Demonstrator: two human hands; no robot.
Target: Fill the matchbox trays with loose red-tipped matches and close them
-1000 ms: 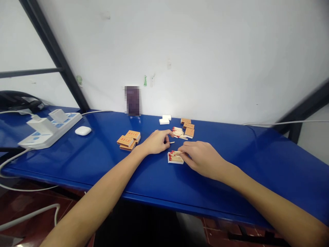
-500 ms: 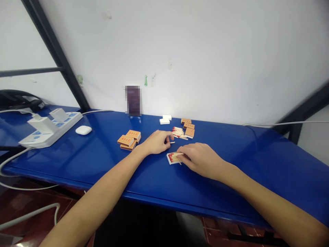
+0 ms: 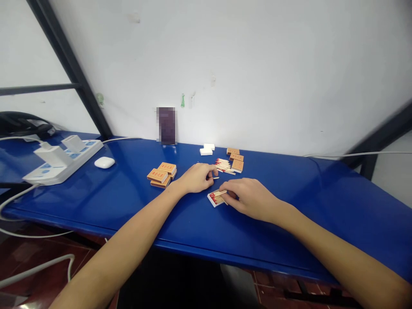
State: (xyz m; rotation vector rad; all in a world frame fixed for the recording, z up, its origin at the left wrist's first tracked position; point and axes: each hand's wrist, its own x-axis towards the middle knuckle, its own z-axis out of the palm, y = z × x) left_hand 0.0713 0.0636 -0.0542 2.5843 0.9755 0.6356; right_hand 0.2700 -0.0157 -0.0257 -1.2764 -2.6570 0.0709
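Note:
My right hand [image 3: 247,195] pinches matchsticks [image 3: 220,193] at the white matchbox tray [image 3: 212,201], which holds more red-tipped matches. The fingers cover the tray's right end, so how many sticks they grip is hidden. To the upper left, my left hand [image 3: 201,177] rests low over the table with curled fingers. A single pale matchstick [image 3: 216,178] pokes out from its fingertips. Just beyond lies a loose pile of red-headed matches [image 3: 223,165]. Several orange matchboxes [image 3: 237,166] sit along the right of that pile.
Left of my left hand stand stacked orange matchboxes [image 3: 157,175]. Two white trays [image 3: 206,151] lie near the wall. A white earphone case [image 3: 104,162] and a power strip [image 3: 61,167] with chargers are on the blue table [image 3: 128,201]. A blurred dark object [image 3: 167,125] leans against the wall.
The matchbox tray has turned and shifted slightly left under my right hand, and the stick that jutted over its near edge now shows less. My left hand stays in place.

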